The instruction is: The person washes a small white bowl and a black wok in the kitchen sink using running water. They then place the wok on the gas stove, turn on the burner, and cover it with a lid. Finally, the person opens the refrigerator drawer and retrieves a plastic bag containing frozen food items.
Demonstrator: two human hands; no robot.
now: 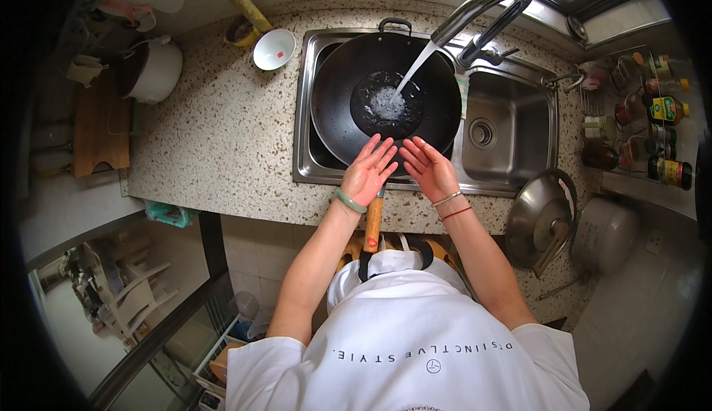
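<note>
A black wok [386, 107] sits in the left basin of a steel sink [304, 114], its wooden handle [373, 222] sticking out over the counter edge toward me. Water runs from the curved tap [482, 10] into the middle of the wok. My left hand [368, 172] and my right hand [428, 168] hover palms up over the wok's near rim, fingers spread, holding nothing. A green bangle is on my left wrist and thin bracelets are on my right.
The right basin [504, 125] has a drain. A white bowl [274, 48] and a white pot [152, 70] stand on the speckled counter at left, beside a wooden board [100, 125]. A steel lid [541, 218], another pot [604, 233] and several bottles [656, 114] are at right.
</note>
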